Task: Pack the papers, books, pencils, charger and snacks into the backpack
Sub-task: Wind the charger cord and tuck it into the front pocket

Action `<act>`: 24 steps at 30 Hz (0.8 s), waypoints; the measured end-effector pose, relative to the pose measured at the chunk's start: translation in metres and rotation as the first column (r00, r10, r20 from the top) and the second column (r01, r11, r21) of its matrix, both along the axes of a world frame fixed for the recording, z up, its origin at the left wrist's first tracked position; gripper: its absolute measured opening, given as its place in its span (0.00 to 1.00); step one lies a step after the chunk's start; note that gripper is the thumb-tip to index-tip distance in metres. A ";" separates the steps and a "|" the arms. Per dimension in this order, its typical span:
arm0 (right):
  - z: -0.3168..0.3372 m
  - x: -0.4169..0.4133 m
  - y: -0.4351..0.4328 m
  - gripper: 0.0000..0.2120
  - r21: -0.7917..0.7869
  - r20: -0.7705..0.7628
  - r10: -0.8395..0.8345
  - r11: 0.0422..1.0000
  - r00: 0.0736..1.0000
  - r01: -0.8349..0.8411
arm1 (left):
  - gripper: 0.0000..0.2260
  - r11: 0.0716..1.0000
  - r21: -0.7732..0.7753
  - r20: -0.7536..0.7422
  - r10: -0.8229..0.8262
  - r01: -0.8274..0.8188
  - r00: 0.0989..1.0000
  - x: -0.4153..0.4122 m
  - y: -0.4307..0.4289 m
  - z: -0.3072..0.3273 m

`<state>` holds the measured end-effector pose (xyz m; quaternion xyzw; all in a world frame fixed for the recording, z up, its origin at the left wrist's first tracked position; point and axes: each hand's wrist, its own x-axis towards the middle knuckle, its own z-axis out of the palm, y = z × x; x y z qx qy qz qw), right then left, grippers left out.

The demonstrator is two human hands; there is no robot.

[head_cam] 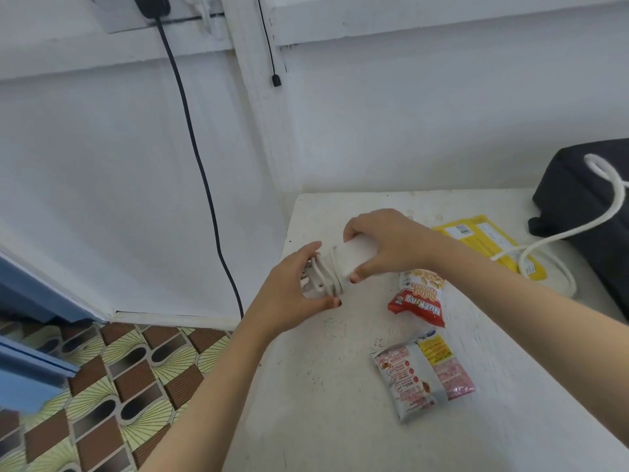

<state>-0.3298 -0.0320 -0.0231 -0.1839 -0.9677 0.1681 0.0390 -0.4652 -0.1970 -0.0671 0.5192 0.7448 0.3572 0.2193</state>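
Note:
A white charger [343, 260] with its white cable wound around it is held over the left part of the white table [340, 386]. My right hand [384, 243] grips the charger body from above. My left hand [292, 294] holds the wound cable end with the plug. Three snack packs lie on the table: a red peanut pack [420, 301], a white and pink pack [422, 376], and a yellow pack [483, 240]. The black backpack [585, 199] with a white rope drawstring [609, 199] sits at the table's far right.
A black cable [197, 155] hangs down the white wall from a plug at the top left. A thin black cord [272, 56] hangs beside it. Patterned floor tiles [119, 379] lie left of the table. A blue edge [30, 294] shows at far left.

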 end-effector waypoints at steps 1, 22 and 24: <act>0.001 0.000 -0.002 0.26 0.014 -0.015 -0.006 1.000 1.000 0.006 | 0.41 1.000 -0.002 -0.022 -0.011 0.011 1.000 0.000 0.002 0.002; 0.006 0.033 0.009 0.40 -0.370 -0.225 -0.297 0.907 0.928 0.201 | 0.28 0.988 0.154 -0.180 0.006 0.023 0.984 -0.002 0.007 0.012; 0.005 0.040 0.011 0.40 -0.560 -0.258 -0.363 0.811 0.896 0.167 | 0.29 0.982 0.190 -0.134 0.030 -0.004 0.991 -0.002 0.006 0.014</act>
